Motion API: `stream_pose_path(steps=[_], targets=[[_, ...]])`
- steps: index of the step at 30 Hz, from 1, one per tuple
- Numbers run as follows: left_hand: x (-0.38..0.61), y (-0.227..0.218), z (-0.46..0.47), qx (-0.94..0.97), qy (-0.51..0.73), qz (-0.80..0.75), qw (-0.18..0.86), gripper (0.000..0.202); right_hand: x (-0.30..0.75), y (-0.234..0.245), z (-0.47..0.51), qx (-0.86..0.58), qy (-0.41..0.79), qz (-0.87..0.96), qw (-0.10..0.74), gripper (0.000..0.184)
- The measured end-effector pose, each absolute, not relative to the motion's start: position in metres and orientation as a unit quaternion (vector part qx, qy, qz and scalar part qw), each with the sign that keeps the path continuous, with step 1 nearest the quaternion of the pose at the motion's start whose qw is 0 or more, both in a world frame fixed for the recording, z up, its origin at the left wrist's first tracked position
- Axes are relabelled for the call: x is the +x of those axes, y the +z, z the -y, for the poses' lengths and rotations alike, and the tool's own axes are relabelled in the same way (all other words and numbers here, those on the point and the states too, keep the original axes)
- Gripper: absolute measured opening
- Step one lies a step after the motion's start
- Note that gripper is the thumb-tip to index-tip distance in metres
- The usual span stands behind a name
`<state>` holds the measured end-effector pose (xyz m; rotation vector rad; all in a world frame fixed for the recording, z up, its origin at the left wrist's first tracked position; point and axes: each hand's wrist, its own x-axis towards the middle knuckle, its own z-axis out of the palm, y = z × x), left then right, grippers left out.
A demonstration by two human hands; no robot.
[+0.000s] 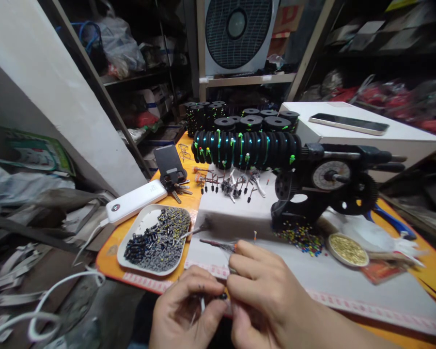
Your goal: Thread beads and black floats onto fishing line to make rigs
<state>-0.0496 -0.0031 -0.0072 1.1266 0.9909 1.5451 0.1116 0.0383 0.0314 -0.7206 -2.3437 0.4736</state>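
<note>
My left hand (191, 308) is closed in a pinch at the table's front edge, with a small black piece (223, 295) between thumb and forefinger. A thin white strip (202, 304) shows inside its curled fingers. Close against its fingertips is my right hand (265, 288), its fingers bent and pressed together; what they hold, if anything, is hidden. Just beyond the right knuckles lies a thin brown stem with wiry strands (218, 244). A square white dish (121, 257) of small grey and black pieces stands to the left of both hands.
A black winding machine (330, 172) carries a row of black foam spools (247, 148) wound with line. Coloured beads (303, 240) and a small dish of gold bits (349, 249) lie right. Keys (178, 189) and a white power bank (136, 201) sit left. Behind, a phone (349, 123) rests on a white box.
</note>
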Motion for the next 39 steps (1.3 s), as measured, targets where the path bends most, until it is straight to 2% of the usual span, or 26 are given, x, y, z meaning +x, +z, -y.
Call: stream_pose_path(steps=[5,10,12,18,23,26,29,32,35,39], targets=[[-0.060,-0.013,0.003,0.532,0.614,-0.408,0.417,0.012,0.109,0.035,-0.043,-0.266,0.184,0.900,0.292,0.011],[-0.065,-0.010,0.002,0.623,0.604,-0.397,0.300,0.029,0.113,0.043,-0.043,-0.263,0.254,0.885,0.288,0.022],[-0.065,-0.008,0.000,0.632,0.613,-0.387,0.274,0.029,0.115,0.046,-0.042,-0.260,0.281,0.875,0.295,0.025],[-0.059,-0.006,-0.006,0.606,0.646,-0.342,0.314,0.022,0.117,0.050,-0.043,-0.249,0.318,0.853,0.330,0.043],[-0.052,-0.012,-0.008,0.540,0.687,-0.321,0.365,0.003,0.117,0.049,-0.043,-0.244,0.327,0.848,0.338,0.040],[-0.051,-0.013,-0.007,0.522,0.676,-0.322,0.408,0.016,0.117,0.048,-0.043,-0.244,0.317,0.850,0.341,0.041],[-0.052,-0.014,-0.007,0.500,0.678,-0.316,0.437,0.016,0.117,0.047,-0.044,-0.235,0.310,0.853,0.347,0.042],[-0.056,-0.013,-0.007,0.512,0.676,-0.315,0.426,0.011,0.116,0.047,-0.044,-0.233,0.306,0.853,0.354,0.041],[-0.060,-0.011,-0.007,0.557,0.651,-0.323,0.402,0.028,0.116,0.047,-0.044,-0.233,0.310,0.856,0.341,0.046],[-0.062,-0.012,-0.008,0.586,0.638,-0.322,0.381,0.008,0.117,0.046,-0.044,-0.240,0.322,0.854,0.332,0.045]])
